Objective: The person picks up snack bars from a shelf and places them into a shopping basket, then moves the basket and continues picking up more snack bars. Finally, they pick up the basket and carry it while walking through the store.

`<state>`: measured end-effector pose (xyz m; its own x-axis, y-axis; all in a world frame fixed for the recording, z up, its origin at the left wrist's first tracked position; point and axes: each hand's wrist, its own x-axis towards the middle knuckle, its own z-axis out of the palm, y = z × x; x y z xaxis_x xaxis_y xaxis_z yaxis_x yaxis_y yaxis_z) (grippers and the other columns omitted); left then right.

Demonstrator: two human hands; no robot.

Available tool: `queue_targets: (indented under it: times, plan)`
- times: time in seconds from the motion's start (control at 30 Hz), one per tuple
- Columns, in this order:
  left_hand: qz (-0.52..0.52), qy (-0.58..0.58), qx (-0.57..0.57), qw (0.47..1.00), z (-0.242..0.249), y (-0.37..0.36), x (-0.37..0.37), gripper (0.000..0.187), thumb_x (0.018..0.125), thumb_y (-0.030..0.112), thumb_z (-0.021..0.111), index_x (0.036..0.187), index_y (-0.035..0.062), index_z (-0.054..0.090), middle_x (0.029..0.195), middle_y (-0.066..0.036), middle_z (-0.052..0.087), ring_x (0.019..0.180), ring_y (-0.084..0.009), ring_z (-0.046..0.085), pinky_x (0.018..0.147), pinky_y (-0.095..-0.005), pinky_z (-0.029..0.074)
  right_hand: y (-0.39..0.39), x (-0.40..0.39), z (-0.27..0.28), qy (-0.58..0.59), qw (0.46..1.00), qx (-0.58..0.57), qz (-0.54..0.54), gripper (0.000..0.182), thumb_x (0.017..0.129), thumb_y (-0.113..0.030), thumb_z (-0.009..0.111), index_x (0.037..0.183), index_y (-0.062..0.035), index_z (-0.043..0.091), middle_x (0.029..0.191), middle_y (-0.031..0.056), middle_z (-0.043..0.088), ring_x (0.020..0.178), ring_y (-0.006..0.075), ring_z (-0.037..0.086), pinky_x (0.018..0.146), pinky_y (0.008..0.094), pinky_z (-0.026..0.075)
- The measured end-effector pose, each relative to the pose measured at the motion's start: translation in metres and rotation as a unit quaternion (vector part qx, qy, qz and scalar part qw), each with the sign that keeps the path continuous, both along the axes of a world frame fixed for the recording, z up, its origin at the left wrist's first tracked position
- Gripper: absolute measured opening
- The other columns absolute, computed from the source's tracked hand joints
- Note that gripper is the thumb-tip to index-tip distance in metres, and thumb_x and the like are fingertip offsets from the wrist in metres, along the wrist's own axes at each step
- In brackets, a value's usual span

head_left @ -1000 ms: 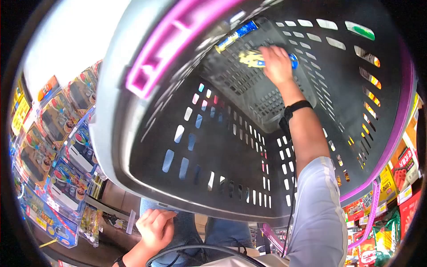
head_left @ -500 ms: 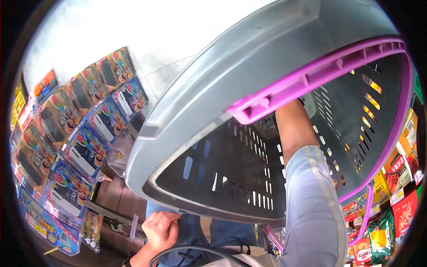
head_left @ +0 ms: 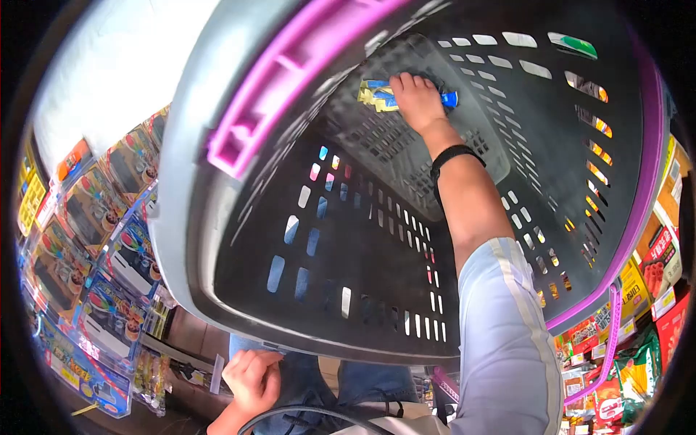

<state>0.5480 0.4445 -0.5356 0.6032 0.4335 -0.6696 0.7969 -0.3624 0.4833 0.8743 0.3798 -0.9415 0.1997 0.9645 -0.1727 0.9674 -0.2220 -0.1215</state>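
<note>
Deep inside a grey and black shopping basket (head_left: 348, 272), my right hand (head_left: 417, 103) is closed on a blue and yellow packet (head_left: 374, 96) near the basket's floor. The packet shows on both sides of the hand; its middle is covered by the fingers. The basket is tilted with its opening toward me, and a purple handle (head_left: 283, 69) runs along its rim. Just below the rim at lower left, my left hand (head_left: 251, 378) has its fingers curled, with nothing visible in them. It is in front of my jeans (head_left: 297, 380).
Boxed goods (head_left: 116, 257) hang in rows on a rack at the left. Colourful food packets (head_left: 638, 377) fill shelves at the right, close to the basket. A dark cord (head_left: 326, 410) crosses my lap. Pale floor (head_left: 138, 65) shows at upper left.
The basket has tilted so that its inside and floor now show. My right hand, hidden before, is visible on the packet. My left hand has barely shifted.
</note>
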Motion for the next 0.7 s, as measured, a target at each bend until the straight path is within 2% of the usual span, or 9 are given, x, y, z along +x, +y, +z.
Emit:
queue_targets:
  times: [0.2,0.3,0.37,0.43,0.5,0.57,0.63,0.67,0.7]
  plan:
    - [-0.018,0.012,0.004,1.0,0.004,-0.014,0.004,0.022,0.06,-0.006,0.055,0.077,0.0077,0.058,0.067,-0.004,0.058,0.054,-0.0223,0.052,0.051,-0.0304,0.04,-0.038,-0.008,0.027,0.05,0.993,-0.081,-0.076,0.039,0.065,-0.01,0.062,0.102,-0.009,0.048,0.081,0.0082,0.06,0.08,0.0246,0.058,0.072,0.0385,0.044]
    - [-0.031,0.008,-0.002,0.999,0.008,-0.025,0.007,0.022,0.06,-0.005,0.055,0.077,0.0082,0.058,0.066,-0.004,0.058,0.055,-0.023,0.052,0.052,-0.0311,0.041,-0.059,-0.023,0.063,0.161,0.96,0.014,-0.227,0.045,0.062,-0.011,0.065,0.102,-0.0068,0.046,0.079,0.0113,0.062,0.082,0.0277,0.059,0.072,0.041,0.044]
    - [-0.04,0.005,-0.01,0.999,0.01,-0.036,0.008,0.018,0.063,-0.002,0.056,0.078,0.0078,0.058,0.067,-0.005,0.058,0.056,-0.0238,0.053,0.053,-0.0328,0.043,-0.074,-0.032,0.1,0.342,0.857,0.134,-0.362,0.045,0.064,-0.01,0.064,0.105,-0.0064,0.047,0.083,0.0088,0.061,0.083,0.0238,0.059,0.069,0.0364,0.045]
    - [-0.041,-0.013,-0.013,0.999,0.012,-0.047,0.009,0.016,0.064,-0.001,0.057,0.078,0.0075,0.059,0.068,-0.005,0.058,0.057,-0.0244,0.053,0.054,-0.0339,0.043,-0.086,-0.041,0.156,0.499,0.691,0.25,-0.46,0.045,0.067,-0.01,0.064,0.109,-0.0059,0.047,0.086,0.0062,0.06,0.084,0.0199,0.059,0.067,0.0318,0.046]
    - [-0.049,-0.011,-0.017,0.999,0.014,-0.06,0.006,0.014,0.067,0.001,0.056,0.08,0.0069,0.059,0.069,-0.006,0.058,0.062,-0.0262,0.056,0.057,-0.0358,0.046,-0.104,-0.035,0.247,0.678,0.513,0.181,-0.494,0.049,0.072,0.0,0.058,0.118,-0.0024,0.042,0.102,0.0051,0.056,0.091,0.0171,0.057,0.078,0.0305,0.047]
    - [-0.031,-0.043,-0.031,0.998,0.018,-0.077,-0.001,0.015,0.073,0.002,0.054,0.086,0.0051,0.059,0.075,-0.009,0.06,0.069,-0.0277,0.058,0.061,-0.0357,0.047,-0.125,-0.048,0.316,0.717,0.41,0.229,-0.515,0.047,0.072,0.001,0.057,0.117,-0.0013,0.043,0.101,0.008,0.056,0.092,0.0187,0.057,0.081,0.0317,0.047]
    - [0.031,-0.074,-0.11,0.991,0.045,-0.089,0.004,0.017,0.076,0.004,0.054,0.093,0.0039,0.059,0.081,-0.011,0.06,0.075,-0.0279,0.059,0.064,-0.0347,0.047,-0.139,-0.057,0.377,0.76,0.355,0.256,-0.48,0.046,0.072,0.0,0.058,0.116,-0.0012,0.044,0.1,0.0098,0.056,0.09,0.0211,0.059,0.081,0.0343,0.048]
    - [0.061,-0.093,-0.144,0.983,0.061,-0.094,0.011,0.019,0.078,0.005,0.054,0.096,0.0033,0.058,0.085,-0.012,0.06,0.078,-0.0279,0.059,0.066,-0.0343,0.047,-0.145,-0.062,0.407,0.77,0.349,0.255,-0.469,0.048,0.071,-0.001,0.06,0.116,-0.0017,0.044,0.1,0.0109,0.056,0.088,0.0226,0.06,0.08,0.0368,0.049]
    - [0.034,-0.127,-0.152,0.98,0.098,-0.09,0.032,0.023,0.081,0.007,0.054,0.103,0.0027,0.056,0.093,-0.013,0.059,0.082,-0.0261,0.059,0.068,-0.0318,0.047,-0.142,-0.066,0.451,0.785,0.347,0.276,-0.433,0.047,0.071,-0.001,0.061,0.115,-0.0022,0.044,0.099,0.0106,0.057,0.087,0.0226,0.06,0.078,0.0375,0.05]
